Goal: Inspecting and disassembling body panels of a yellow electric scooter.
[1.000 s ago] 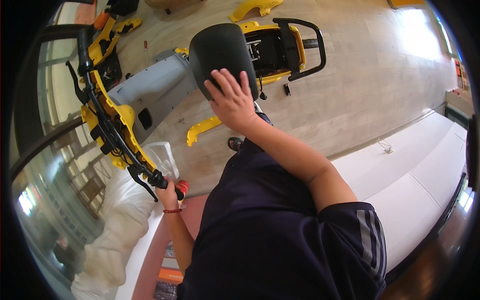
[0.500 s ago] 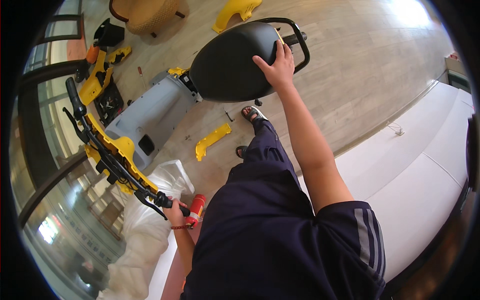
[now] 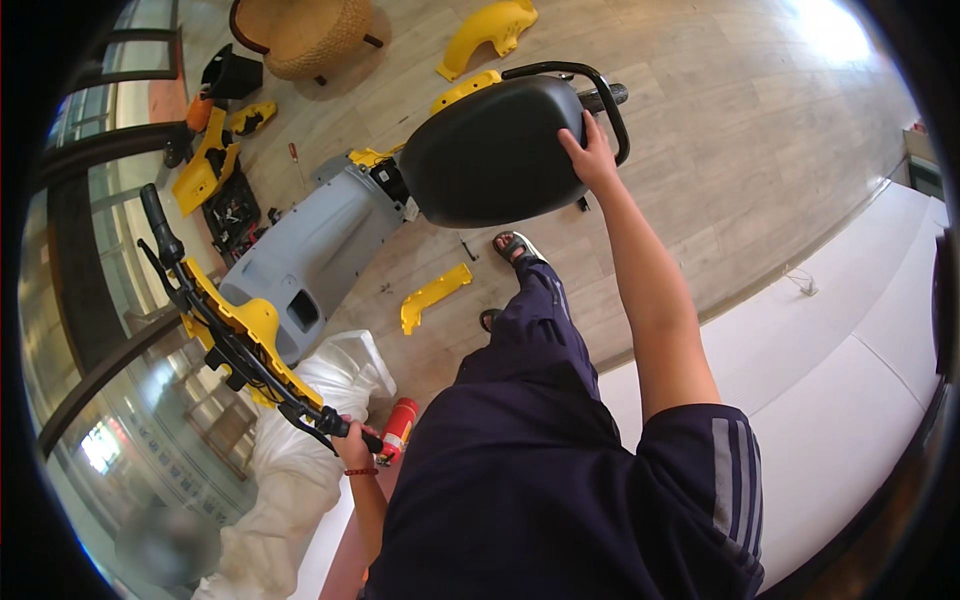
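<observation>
A partly stripped scooter stands before me, with a grey body [image 3: 318, 250], yellow panels and a black seat [image 3: 490, 155]. At the near end of the handlebar [image 3: 240, 350], my left hand [image 3: 354, 446] is closed around the black grip. My right hand [image 3: 592, 160] lies on the rear near edge of the seat, thumb apart and fingers stretched toward the black grab rail [image 3: 615, 105]. A yellow side panel [image 3: 465, 90] shows beyond the seat. Part of the rear wheel [image 3: 605, 97] is visible behind it.
Loose yellow panels lie on the floor: a curved one [image 3: 488, 35], a narrow one [image 3: 436, 297] and an angled one [image 3: 205, 175]. A toolbox [image 3: 232, 212], screwdriver [image 3: 293, 152] and wicker chair [image 3: 305, 35] are beyond. A red fire extinguisher [image 3: 398, 430] stands near my left hand.
The seat has come slightly nearer, and the yellow panel on its far side now shows. My right hand has shifted toward the seat's rear edge. My left hand stays on the grip.
</observation>
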Demonstrator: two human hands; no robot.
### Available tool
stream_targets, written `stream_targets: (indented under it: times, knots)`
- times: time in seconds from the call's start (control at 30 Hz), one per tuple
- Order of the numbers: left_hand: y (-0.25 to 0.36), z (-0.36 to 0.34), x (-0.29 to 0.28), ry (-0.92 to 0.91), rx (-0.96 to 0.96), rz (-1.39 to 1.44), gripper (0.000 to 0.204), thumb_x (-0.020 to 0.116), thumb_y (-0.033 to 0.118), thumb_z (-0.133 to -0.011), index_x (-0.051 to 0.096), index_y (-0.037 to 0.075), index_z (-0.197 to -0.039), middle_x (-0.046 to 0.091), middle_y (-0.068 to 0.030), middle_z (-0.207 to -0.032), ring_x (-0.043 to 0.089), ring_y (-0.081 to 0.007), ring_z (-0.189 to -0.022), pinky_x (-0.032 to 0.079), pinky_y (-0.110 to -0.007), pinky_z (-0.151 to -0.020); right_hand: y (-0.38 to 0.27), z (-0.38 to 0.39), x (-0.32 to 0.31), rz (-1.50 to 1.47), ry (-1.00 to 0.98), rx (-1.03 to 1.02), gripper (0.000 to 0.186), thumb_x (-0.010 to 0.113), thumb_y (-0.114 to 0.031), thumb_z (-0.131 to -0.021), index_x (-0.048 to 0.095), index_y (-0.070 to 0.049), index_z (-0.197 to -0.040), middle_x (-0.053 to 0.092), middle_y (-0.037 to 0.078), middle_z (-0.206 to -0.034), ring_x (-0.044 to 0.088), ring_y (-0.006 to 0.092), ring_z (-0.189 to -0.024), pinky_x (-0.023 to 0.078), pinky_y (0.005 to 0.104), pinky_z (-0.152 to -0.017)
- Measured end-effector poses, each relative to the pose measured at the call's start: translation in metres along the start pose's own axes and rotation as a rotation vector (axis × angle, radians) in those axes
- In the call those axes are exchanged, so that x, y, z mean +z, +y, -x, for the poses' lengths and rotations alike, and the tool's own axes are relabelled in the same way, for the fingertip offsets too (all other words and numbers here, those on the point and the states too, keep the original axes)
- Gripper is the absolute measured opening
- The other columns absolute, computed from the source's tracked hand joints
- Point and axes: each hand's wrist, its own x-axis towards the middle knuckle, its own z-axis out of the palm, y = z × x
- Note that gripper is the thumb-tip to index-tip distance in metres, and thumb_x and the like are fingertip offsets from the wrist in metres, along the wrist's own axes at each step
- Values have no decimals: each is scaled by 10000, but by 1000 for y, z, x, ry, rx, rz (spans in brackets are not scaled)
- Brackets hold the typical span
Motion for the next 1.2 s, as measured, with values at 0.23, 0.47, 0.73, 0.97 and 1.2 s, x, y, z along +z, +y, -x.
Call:
stream_targets:
  times: [0.23, 0.47, 0.73, 0.97, 1.2]
  knots:
    - [-5, -4, -4, 30, 17, 1, 185, 500, -60, -749, 449, 52, -887, 493, -82, -609, 520, -204, -458, 481, -345, -461, 10, -15, -40, 527, 32, 200, 664, 608, -346, -838, 314, -95, -1378, 540, 207, -1227, 510, 373, -1155, 425, 444, -928]
    - [-2, -1, -3, 102, 1, -56, 135, 503, -32, -758, 458, 50, -855, 500, -81, -604, 514, -201, -454, 476, -342, -456, 43, -46, -29, 453, 10, 355, 305, 594, -294, -829, 614, -70, -1036, 649, 209, -989, 603, 389, -974, 483, 463, -820]
    - [-8, -7, -7, 112, 155, -108, 111, 513, -2, -751, 479, 16, -856, 502, -83, -581, 509, -192, -416, 461, -313, -412, 46, -36, -26, 503, 43, 346, 321, 529, -142, -769, 617, -55, -1066, 635, 206, -1073, 597, 365, -1032, 480, 434, -866]
    - [-7, -8, -14, 122, 147, -121, 111, 520, -23, -749, 485, 6, -851, 510, -69, -565, 510, -164, -407, 436, -285, -406, 58, -32, -19, 527, 63, 282, 306, 525, -141, -789, 629, -40, -1058, 643, 212, -1045, 601, 373, -1026, 482, 438, -863]
    - [-5, -6, -15, 109, 149, -158, 91, 508, -34, -751, 479, -1, -831, 520, -74, -582, 525, -165, -409, 438, -285, -407, 81, -41, -16, 593, 101, 238, 263, 517, -136, -789, 640, -37, -1000, 657, 207, -987, 624, 374, -960, 486, 447, -825]
